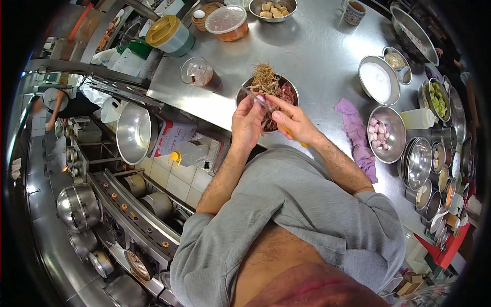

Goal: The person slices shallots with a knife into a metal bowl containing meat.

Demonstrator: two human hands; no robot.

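Over a steel bowl, my left hand pinches a small pinkish-purple clove. My right hand is closed on a knife with a yellow handle; its blade lies against the clove. The bowl below holds dry brown roots and reddish-purple peelings. Farther right on the counter, another steel bowl contains several pinkish garlic cloves.
A purple cloth lies right of my right forearm. A glass of dark drink stands left of the bowl. White powder fills a bowl at right. Another person is at the far left, near the stoves.
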